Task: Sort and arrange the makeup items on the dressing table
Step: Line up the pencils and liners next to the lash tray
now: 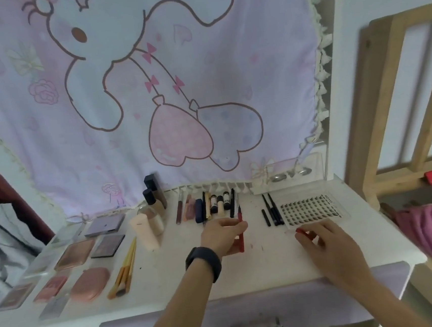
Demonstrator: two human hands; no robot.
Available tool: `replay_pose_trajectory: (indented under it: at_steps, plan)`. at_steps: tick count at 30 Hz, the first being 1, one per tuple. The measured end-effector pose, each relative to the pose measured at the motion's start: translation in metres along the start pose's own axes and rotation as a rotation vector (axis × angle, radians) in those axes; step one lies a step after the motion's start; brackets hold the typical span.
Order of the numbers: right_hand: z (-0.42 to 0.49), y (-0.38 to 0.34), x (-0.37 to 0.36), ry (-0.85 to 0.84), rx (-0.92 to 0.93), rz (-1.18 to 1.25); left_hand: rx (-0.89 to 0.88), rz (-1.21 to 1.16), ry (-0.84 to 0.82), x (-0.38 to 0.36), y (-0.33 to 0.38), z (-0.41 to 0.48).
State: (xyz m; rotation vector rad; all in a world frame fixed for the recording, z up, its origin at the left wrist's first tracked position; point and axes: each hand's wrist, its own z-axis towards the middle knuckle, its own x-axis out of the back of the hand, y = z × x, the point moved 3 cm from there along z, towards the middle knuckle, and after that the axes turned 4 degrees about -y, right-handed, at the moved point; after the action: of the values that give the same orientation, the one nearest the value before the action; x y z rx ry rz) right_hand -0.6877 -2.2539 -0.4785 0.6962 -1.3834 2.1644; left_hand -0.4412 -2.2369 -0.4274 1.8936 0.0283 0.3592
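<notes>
A red liner pen point(240, 219) was held in the closed grip of the left hand point(223, 235), left of the lash tray point(310, 208). A red cap point(300, 231) was pinched in the narrow grip of the right hand point(328, 244), just in front of that tray. The white counter point(258, 262) was backed by a pink cartoon cloth point(199, 59).

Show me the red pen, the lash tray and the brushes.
red pen point(241, 245), head view, lower barrel
lash tray point(330, 202), head view, labelled right edge
brushes point(126, 267), head view, middle of the handles
</notes>
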Motion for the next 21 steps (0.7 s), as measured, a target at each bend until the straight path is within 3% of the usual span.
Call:
replay_pose_trajectory:
  at_steps: [12,21]
  plan:
    - [-0.007,0.005,-0.006,0.143,0.128,-0.135,-0.026,0.389,0.138,-0.047,0.018,0.071]
    - [-0.005,0.010,-0.010,0.171,0.146,-0.135,-0.024,0.365,0.141,-0.053,0.016,0.083]
